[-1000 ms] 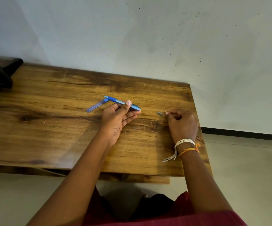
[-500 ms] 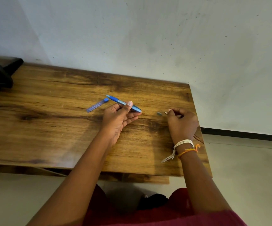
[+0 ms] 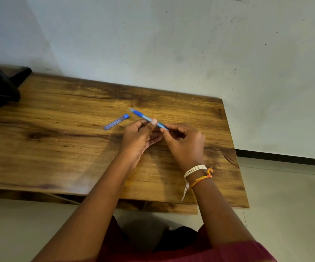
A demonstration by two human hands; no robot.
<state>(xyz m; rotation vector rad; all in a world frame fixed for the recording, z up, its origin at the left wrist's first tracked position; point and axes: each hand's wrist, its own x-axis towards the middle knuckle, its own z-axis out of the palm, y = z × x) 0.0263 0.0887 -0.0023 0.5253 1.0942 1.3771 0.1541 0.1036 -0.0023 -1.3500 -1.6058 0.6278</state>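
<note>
The right fingers (image 3: 164, 129), curled into a pinch, now meet the rear end of the blue plastic mechanical pencil (image 3: 143, 116). A second ago they were picking at a small grey piece on the wooden worktop (image 3: 58, 148), apart from the pencil. That piece no longer shows on the wood, so it is probably hidden in the pinch, about to be fitted back. The left hand (image 3: 137, 138) grips the pencil's middle under the thumb, tip pointing away. A translucent blue lead case (image 3: 116, 122) lies just to the left, untouched.
</note>
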